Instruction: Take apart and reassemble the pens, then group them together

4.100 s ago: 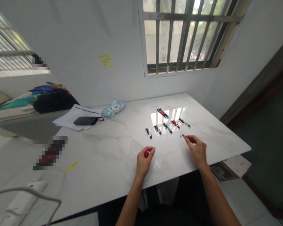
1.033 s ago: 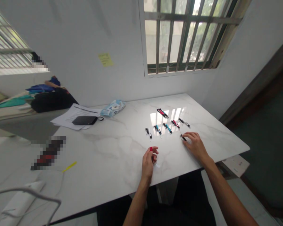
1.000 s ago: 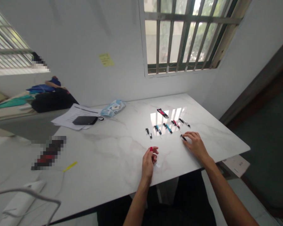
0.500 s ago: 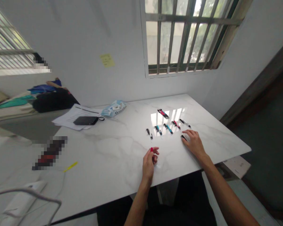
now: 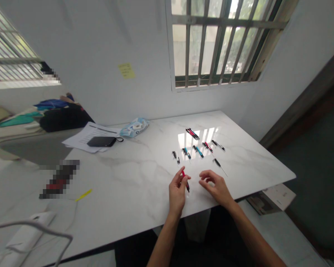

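My left hand [image 5: 178, 191] pinches a red and black pen part [image 5: 187, 184], its dark end pointing down toward the table. A short way to the right, my right hand [image 5: 215, 185] hovers with fingers curved and apart, nothing visible between them. Beyond it lies a black pen piece with a thin refill [image 5: 217, 162]. Further back is a row of pens in parts: a black one [image 5: 174, 155], a blue one [image 5: 187, 153], another blue one [image 5: 198, 151], a red one [image 5: 207, 147] and a clear and black one [image 5: 218, 145]. Several pens lie bundled together [image 5: 192, 134] behind them.
A black pouch-like case with a strap [image 5: 102, 141] rests on papers [image 5: 80, 139] at the left. A blue and white packet [image 5: 134, 127] lies by the wall. A yellow strip [image 5: 84, 195], a power strip [image 5: 25, 237] and a grey cable [image 5: 41, 228] are at the near left.
My right hand has left the black pen piece, which now lies in full view, and moved left toward my left hand. My left hand has turned, showing more of the red pen part.
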Demonstrator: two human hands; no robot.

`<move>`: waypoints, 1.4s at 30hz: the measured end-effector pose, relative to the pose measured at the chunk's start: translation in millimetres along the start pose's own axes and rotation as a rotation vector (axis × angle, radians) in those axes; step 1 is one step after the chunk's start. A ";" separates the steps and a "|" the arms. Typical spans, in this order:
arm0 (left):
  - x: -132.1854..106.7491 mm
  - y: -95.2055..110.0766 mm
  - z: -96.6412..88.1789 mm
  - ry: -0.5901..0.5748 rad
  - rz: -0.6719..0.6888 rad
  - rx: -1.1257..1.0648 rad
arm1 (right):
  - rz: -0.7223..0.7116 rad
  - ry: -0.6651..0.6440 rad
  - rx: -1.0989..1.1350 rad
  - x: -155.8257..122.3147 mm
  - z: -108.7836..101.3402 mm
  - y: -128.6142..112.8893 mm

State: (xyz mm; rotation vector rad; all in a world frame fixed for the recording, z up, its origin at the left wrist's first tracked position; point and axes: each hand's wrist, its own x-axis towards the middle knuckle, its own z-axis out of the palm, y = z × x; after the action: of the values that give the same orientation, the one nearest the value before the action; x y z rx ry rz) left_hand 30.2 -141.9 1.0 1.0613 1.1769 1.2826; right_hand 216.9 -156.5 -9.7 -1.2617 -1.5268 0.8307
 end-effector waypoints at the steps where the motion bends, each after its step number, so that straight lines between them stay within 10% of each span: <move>1: -0.2 1.1 1.8 -0.009 0.015 -0.025 | 0.023 -0.035 0.067 -6.5 11.1 -5.6; 8: 0.8 3.2 3.4 -0.039 0.023 -0.054 | 0.144 0.095 0.338 -15.4 47.0 -14.8; 23: -0.4 -9.4 26.7 -0.193 -0.156 -0.073 | 0.155 0.296 0.371 19.1 -5.1 -3.6; 31: 24.7 -13.8 43.3 -0.281 -0.047 0.102 | 0.151 0.627 -0.110 16.7 -82.1 53.2; 42: 57.0 -26.2 108.8 -0.459 0.299 0.740 | 0.103 0.474 -0.709 10.5 -96.8 89.7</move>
State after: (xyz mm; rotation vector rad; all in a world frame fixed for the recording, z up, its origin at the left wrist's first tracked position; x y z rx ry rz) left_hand 138.0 -79.1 -13.8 2.0117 1.1745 0.7325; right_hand 337.3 -131.8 -58.9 -1.8942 -1.4022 -0.0015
